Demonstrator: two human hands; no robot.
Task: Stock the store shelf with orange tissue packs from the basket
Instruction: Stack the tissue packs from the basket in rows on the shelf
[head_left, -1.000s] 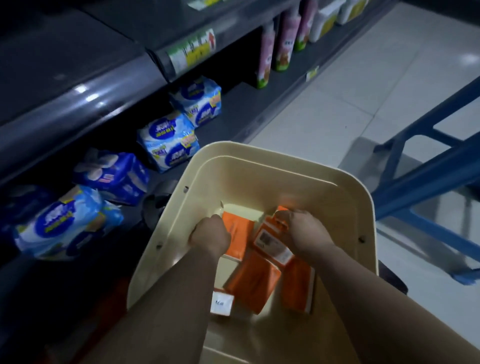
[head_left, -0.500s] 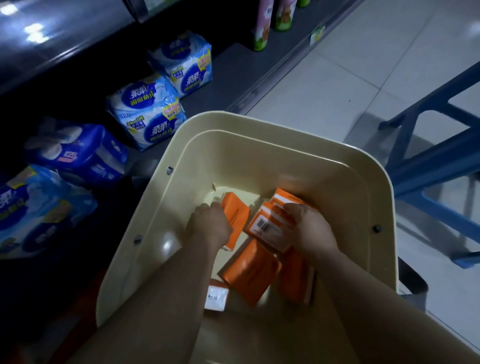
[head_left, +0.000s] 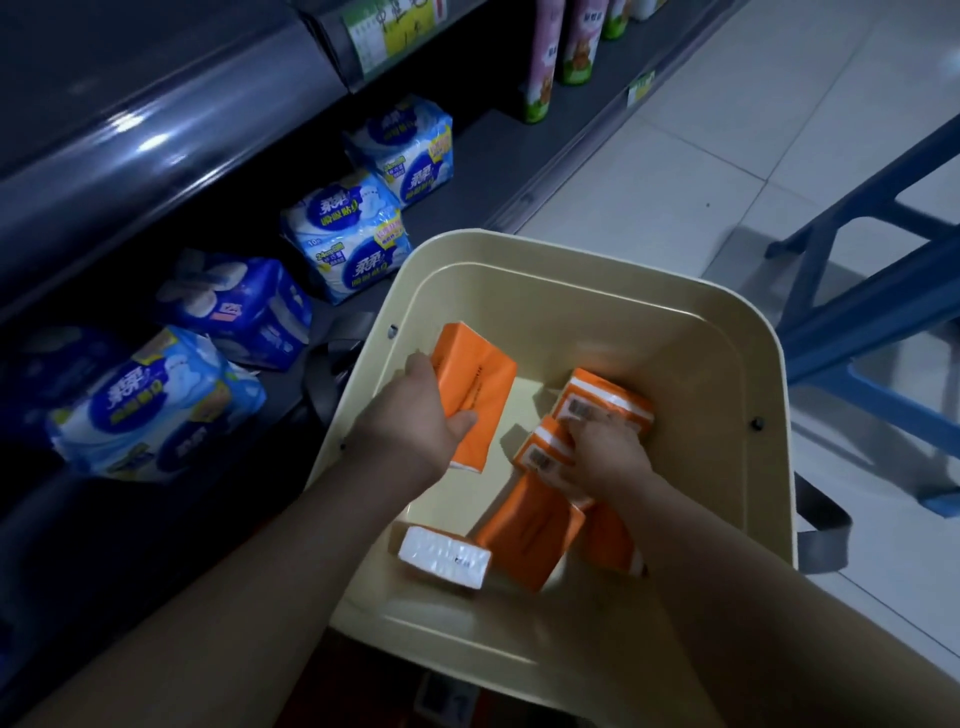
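**Head view.** Shows the left hand (head_left: 415, 415) gripping one orange tissue pack (head_left: 480, 384), thumb across its face, inside the cream basket (head_left: 571, 254) near its left wall. Shows the right hand (head_left: 608, 460) with fingers curled over two barcoded packs (head_left: 545, 454) at once. Also shows loose packs (head_left: 524, 535) flat on the basket floor and a white-sided pack (head_left: 444, 558) beside them. No orange pack visible yet on the dark bottom shelf (head_left: 483, 166), only blue-and-white bundles (head_left: 358, 234).

Likely failure: loss of one of the two packs from the right-hand grip, through slick film over a soft, yielding fill. Possible snag on the basket rim on the way out. Possible misplacement among the blue-and-white bundles in the dim light.

Materials: glossy plastic film over compressible rectangular bricks; smooth, rigid plastic basket with rounded corners; dull metal shelf; glazed floor tiles (head_left: 727, 130).
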